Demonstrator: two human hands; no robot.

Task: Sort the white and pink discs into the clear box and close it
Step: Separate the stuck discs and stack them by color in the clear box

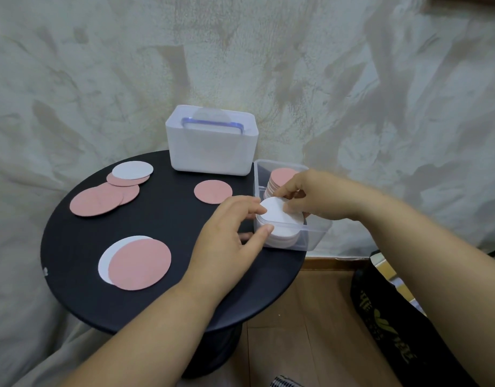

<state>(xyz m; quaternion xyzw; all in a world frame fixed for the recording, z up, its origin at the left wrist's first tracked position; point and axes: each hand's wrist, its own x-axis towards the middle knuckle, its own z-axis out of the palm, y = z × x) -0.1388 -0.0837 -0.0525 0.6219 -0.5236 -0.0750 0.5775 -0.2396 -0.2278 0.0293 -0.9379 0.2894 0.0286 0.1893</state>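
The clear box (pixel 313 233) stands open at the right edge of the round black table (pixel 162 297). Inside, a stack of pink discs (pixel 280 177) fills the far half and a stack of white discs (pixel 280 219) the near half. My left hand (pixel 229 233) pinches the left rim of the top white disc. My right hand (pixel 310 196) holds its far right rim from above. Loose on the table lie a single pink disc (pixel 212 191), a pink disc over a white one (pixel 139 263) at the front, and several pink discs (pixel 101 198) with a white disc (pixel 132 170) at the back left.
A white tub (pixel 213 146) stands at the table's back edge, holding a lid with a blue rim (pixel 214 124). A patterned cloth (pixel 380 93) hangs behind. A dark bag (pixel 408 331) sits on the wooden floor to the right.
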